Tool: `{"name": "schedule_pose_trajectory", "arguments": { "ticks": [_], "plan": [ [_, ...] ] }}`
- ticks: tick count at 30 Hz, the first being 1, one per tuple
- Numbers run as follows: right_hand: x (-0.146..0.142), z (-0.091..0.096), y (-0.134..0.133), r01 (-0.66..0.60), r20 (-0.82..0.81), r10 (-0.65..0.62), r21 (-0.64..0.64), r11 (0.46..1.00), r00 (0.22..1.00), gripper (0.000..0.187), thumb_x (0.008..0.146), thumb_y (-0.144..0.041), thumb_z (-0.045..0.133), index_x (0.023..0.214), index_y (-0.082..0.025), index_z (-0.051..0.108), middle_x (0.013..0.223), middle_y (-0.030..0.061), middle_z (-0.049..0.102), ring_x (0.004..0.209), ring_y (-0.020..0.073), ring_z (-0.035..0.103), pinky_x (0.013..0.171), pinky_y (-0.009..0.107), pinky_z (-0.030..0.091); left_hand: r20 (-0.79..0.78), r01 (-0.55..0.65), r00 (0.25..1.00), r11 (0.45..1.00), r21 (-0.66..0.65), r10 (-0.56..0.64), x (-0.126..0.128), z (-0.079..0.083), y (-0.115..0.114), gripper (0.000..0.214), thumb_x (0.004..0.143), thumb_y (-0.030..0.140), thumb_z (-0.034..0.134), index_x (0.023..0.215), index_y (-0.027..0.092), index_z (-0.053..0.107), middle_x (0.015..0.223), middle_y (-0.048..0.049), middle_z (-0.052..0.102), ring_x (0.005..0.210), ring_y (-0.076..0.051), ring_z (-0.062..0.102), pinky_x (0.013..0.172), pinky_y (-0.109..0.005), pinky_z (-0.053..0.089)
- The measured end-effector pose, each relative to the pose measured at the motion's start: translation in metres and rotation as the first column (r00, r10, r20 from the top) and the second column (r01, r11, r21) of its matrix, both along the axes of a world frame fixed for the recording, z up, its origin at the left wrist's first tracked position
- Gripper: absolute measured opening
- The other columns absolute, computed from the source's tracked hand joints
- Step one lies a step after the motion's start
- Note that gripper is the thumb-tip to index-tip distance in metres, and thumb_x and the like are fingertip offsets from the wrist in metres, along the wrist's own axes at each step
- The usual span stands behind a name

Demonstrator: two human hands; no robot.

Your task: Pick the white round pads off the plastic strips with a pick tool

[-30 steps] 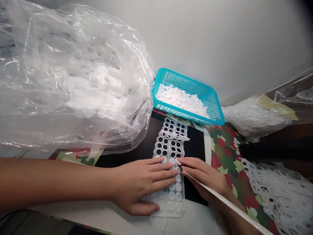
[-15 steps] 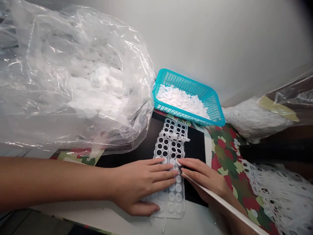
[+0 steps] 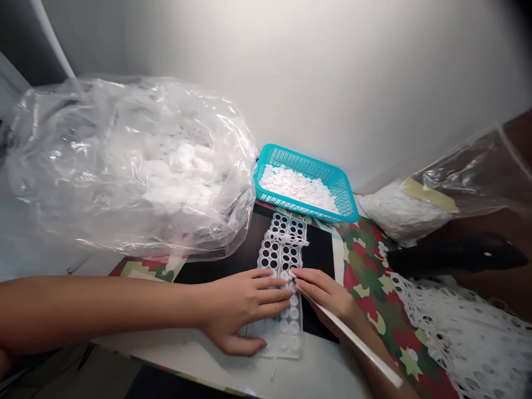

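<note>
My left hand (image 3: 247, 307) lies flat, fingers together and stretched out, across a translucent plastic sheet (image 3: 286, 349) with rows of round holes. White round caps (image 3: 293, 313) sit in the holes of the nearer rows, while those of the farther rows are open and show black. At the sheet's right edge, my right hand (image 3: 332, 296) is closed around a long, flat white stick (image 3: 366, 343) that slants down to the right. Its forefinger tip rests by a cap beside my left fingers. Its thumb is hidden. A loose strip of rings (image 3: 286, 239) lies across the sheet's far part.
Behind the sheet stands a turquoise basket (image 3: 307, 213) of small white caps. A large clear bag (image 3: 124, 166) of white pieces fills the left. On the right are another filled bag (image 3: 399, 213), a black object (image 3: 457, 252) and a heap of holed sheets (image 3: 477, 327) on camouflage-patterned cloth (image 3: 366, 277).
The camera view has shifted, so the basket and bags appear lower and the things at right farther left. Both hands stay at nearly the same place on the sheet.
</note>
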State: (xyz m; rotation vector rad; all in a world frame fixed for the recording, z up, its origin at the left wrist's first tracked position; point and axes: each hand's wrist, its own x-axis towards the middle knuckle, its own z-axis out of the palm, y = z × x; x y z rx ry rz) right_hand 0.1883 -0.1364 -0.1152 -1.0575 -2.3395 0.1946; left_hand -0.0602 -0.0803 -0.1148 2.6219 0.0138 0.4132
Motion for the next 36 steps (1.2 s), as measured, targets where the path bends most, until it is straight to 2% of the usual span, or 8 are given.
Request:
{"name": "schedule_pose_trajectory", "arguments": {
  "ticks": [6,12,19,22,25,28,33,36],
  "plan": [
    [-0.011,-0.001,0.003,0.066,-0.026,-0.064,0.109,0.992,0.998,0.026,0.090,-0.009,0.042,0.106,-0.015,0.061,0.106,0.0127,0.067,0.102,0.0190,0.063,0.086,0.034,0.056,-0.004,-0.061,0.998,0.997,0.057,0.061,0.002,0.007,-0.008,0.056,0.074,0.040,0.051,0.123,0.012,0.050,0.131,-0.0123,0.051,0.124,-0.029,0.042,0.111,-0.040,0.022],
    [-0.015,-0.006,0.008,0.178,-0.122,-0.160,0.159,0.971,0.980,0.024,0.093,-0.015,0.040,0.102,-0.017,0.061,0.103,0.0095,0.068,0.100,0.0183,0.064,0.089,0.035,0.054,-0.036,-0.242,0.968,0.961,0.135,0.249,0.005,0.007,-0.038,0.056,0.072,0.039,0.054,0.122,0.014,0.049,0.134,-0.0119,0.048,0.126,-0.030,0.039,0.112,-0.043,0.019],
    [-0.018,-0.001,0.003,0.235,-0.230,-0.185,0.213,0.949,0.955,0.023,0.094,-0.024,0.040,0.093,-0.017,0.063,0.098,0.0091,0.070,0.094,0.0177,0.066,0.085,0.032,0.054,0.012,-0.443,0.895,0.885,0.142,0.445,0.012,0.002,-0.064,0.048,0.084,0.041,0.046,0.124,0.013,0.047,0.134,-0.0129,0.048,0.126,-0.027,0.041,0.112,-0.042,0.021],
    [-0.015,-0.004,0.005,0.279,-0.232,-0.222,0.255,0.926,0.947,0.025,0.094,-0.026,0.040,0.095,-0.016,0.063,0.099,0.0097,0.070,0.094,0.0177,0.066,0.086,0.032,0.053,0.026,-0.460,0.887,0.876,0.143,0.462,0.013,0.002,-0.065,0.047,0.084,0.041,0.048,0.121,0.013,0.048,0.132,-0.0125,0.050,0.123,-0.026,0.044,0.111,-0.041,0.022],
    [-0.005,-0.005,0.011,0.402,-0.302,-0.316,0.289,0.869,0.899,0.026,0.094,-0.029,0.041,0.094,-0.014,0.063,0.101,0.0128,0.069,0.094,0.0208,0.066,0.085,0.036,0.052,0.038,-0.470,0.882,0.872,0.136,0.469,0.013,0.001,-0.067,0.048,0.083,0.044,0.050,0.120,0.013,0.049,0.130,-0.0129,0.051,0.122,-0.027,0.044,0.110,-0.042,0.023],
    [0.008,0.005,0.024,0.522,-0.369,-0.424,0.226,0.822,0.827,0.026,0.091,-0.034,0.045,0.094,-0.015,0.063,0.099,0.0121,0.070,0.094,0.0225,0.065,0.087,0.037,0.049,0.048,-0.484,0.875,0.866,0.128,0.482,0.013,0.002,-0.068,0.048,0.084,0.046,0.050,0.119,0.013,0.050,0.129,-0.0126,0.052,0.121,-0.026,0.046,0.110,-0.041,0.024],
    [0.017,0.041,0.071,0.536,-0.392,-0.438,0.187,0.823,0.809,0.030,0.089,-0.041,0.045,0.089,-0.017,0.063,0.103,0.0132,0.069,0.099,0.0243,0.063,0.088,0.037,0.047,0.097,-0.487,0.872,0.868,0.095,0.479,0.013,0.004,-0.066,0.045,0.082,0.046,0.052,0.116,0.015,0.053,0.123,-0.0099,0.057,0.116,-0.025,0.050,0.104,-0.039,0.031],
    [0.020,0.052,0.102,0.540,-0.413,-0.445,0.145,0.829,0.794,0.030,0.085,-0.044,0.046,0.077,-0.018,0.060,0.100,0.0132,0.070,0.098,0.0258,0.063,0.086,0.038,0.046,0.130,-0.498,0.864,0.864,0.073,0.487,0.013,0.003,-0.063,0.044,0.082,0.044,0.054,0.116,0.017,0.054,0.119,-0.0087,0.060,0.113,-0.025,0.052,0.100,-0.038,0.034]
  ]
}}
